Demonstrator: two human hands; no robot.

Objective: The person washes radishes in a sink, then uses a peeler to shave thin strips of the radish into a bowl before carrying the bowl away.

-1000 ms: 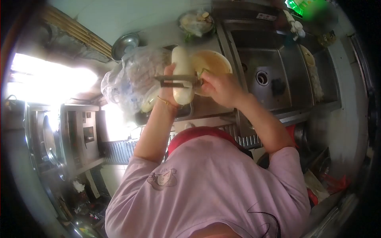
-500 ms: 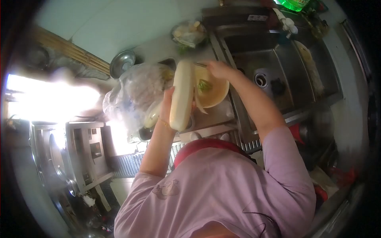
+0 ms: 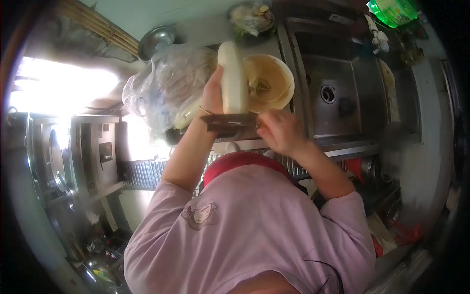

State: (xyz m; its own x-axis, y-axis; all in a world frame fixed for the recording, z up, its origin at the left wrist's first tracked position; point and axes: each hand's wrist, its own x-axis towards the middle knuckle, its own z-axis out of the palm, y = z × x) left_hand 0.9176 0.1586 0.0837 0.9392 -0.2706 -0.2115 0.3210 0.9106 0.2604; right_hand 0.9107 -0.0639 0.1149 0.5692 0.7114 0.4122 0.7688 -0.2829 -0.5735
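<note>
My left hand [image 3: 213, 93] is closed round a long, pale, peeled white radish [image 3: 234, 81], holding it lengthwise over the counter. In my right hand [image 3: 283, 131], fingers curled, is a knife [image 3: 226, 122] whose dark, flat blade lies across the near end of the radish. The blade hides that end, and its handle is mostly covered by my fingers. Just right of the radish stands a cream bowl [image 3: 289, 100] with peel strips [image 3: 262, 88] and greenish scraps in it.
Left of my hands are a bulging clear plastic bag [image 3: 169, 83] and another pale vegetable [image 3: 188, 113]. A metal lid or dish [image 3: 156, 40] and a bowl of bagged food [image 3: 252, 19] stand behind. To the right is a steel sink [image 3: 338, 117], with a green bottle [image 3: 394, 12] beyond.
My right hand has brought the knife from the radish's far end to its near end. The peel strip hanging beside the radish is gone from there. The whole view has shifted.
</note>
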